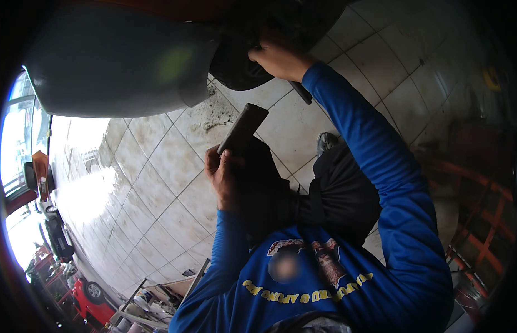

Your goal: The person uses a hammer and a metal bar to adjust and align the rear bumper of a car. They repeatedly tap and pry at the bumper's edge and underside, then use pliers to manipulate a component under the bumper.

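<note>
My left hand (pixel 220 172) grips the lower end of a dark grey, flat rectangular block (pixel 244 127), tilted up and to the right above my knee. Its thumb lies along the block's face. Farther off, my right hand (pixel 278 57) reaches into the dark area around a car's wheel (pixel 236 69). Its thumb side shows, but shadow hides the other fingers, so I cannot see what they touch. A grey body panel (pixel 125 66) of the car curves along the upper left. Below my right wrist, the end of a dark bar (pixel 301 92) sticks out.
Stained pale tiles (pixel 158 147) cover the floor, with a dirty patch near the panel. A red car (pixel 92 299) stands at the lower left, near a rack (pixel 139 311) of cans and bottles. An orange metal frame (pixel 486 222) is on the right. My shoe (pixel 326 143) rests on the tiles.
</note>
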The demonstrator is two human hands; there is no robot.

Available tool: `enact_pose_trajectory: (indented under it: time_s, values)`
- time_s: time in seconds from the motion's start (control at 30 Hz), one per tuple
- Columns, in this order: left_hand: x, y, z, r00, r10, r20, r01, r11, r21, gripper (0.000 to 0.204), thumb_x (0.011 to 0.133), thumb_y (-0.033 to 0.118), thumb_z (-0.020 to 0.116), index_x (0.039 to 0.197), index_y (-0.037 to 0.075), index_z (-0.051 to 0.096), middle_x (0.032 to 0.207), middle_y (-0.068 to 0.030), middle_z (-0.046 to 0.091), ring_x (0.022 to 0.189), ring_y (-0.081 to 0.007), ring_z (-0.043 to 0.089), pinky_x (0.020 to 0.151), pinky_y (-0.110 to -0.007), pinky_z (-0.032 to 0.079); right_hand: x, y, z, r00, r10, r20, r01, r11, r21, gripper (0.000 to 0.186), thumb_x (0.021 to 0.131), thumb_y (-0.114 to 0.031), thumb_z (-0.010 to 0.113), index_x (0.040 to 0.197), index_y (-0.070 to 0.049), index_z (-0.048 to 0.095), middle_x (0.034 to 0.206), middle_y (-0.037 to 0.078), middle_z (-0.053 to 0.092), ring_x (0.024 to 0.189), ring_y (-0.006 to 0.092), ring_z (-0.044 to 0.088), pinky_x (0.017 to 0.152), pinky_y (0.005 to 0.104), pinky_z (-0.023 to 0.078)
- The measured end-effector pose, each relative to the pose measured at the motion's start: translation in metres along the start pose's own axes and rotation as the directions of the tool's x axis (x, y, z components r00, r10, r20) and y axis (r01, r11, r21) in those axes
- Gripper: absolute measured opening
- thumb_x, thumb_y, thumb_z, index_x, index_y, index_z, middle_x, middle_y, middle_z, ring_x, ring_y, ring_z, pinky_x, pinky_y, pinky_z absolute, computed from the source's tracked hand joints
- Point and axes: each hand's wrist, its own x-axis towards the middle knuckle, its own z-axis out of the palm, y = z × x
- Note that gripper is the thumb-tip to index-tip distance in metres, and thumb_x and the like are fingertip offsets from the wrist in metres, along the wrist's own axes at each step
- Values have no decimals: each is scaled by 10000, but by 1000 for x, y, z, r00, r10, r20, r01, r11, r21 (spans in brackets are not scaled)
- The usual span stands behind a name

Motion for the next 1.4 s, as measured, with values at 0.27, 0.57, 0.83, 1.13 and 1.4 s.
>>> enact_pose_trajectory:
  time_s: [0.27,0.57,0.83,1.13,1.4]
  values:
    - [48,68,57,864,460,-204,-481,875,-62,232,1020,164,669,1131,-16,572,1025,-135,684,740,-218,714,679,-353,610,-14,-2,-7,978,166,128,-185,970,156,495,901,-428,598,1124,11,653,931,104,674,884,209,620,865,366,475]
    - [92,74,113,720,633,-284,-646,761,60,229,954,52,745,1151,9,639,980,-119,764,857,-162,729,819,-283,560,0,27,11,957,136,256,-205,942,266,482,935,-324,637,1284,6,598,1115,89,658,1022,187,625,948,342,509]
    - [101,68,122,663,708,-243,-612,699,370,253,927,129,792,1106,25,648,960,-68,737,876,-123,690,801,-267,540,-4,29,5,943,117,310,-277,794,541,557,983,-229,609,1456,34,477,1403,172,592,1290,286,606,1116,415,499]
    - [50,49,58,952,294,-89,-294,790,-538,293,964,170,565,1215,19,554,1237,-190,626,1190,-348,620,1054,-490,498,-7,23,-16,924,146,354,-348,707,616,430,999,-179,589,1355,59,554,1333,166,618,1218,292,646,1001,399,589]
    - [92,-84,116,737,-355,575,674,449,-587,614,997,679,527,1118,81,603,638,19,434,512,-131,410,481,-292,321,-9,-4,0,962,40,270,-235,626,744,386,1000,-134,570,1343,42,569,1356,151,587,1199,290,638,883,453,652]
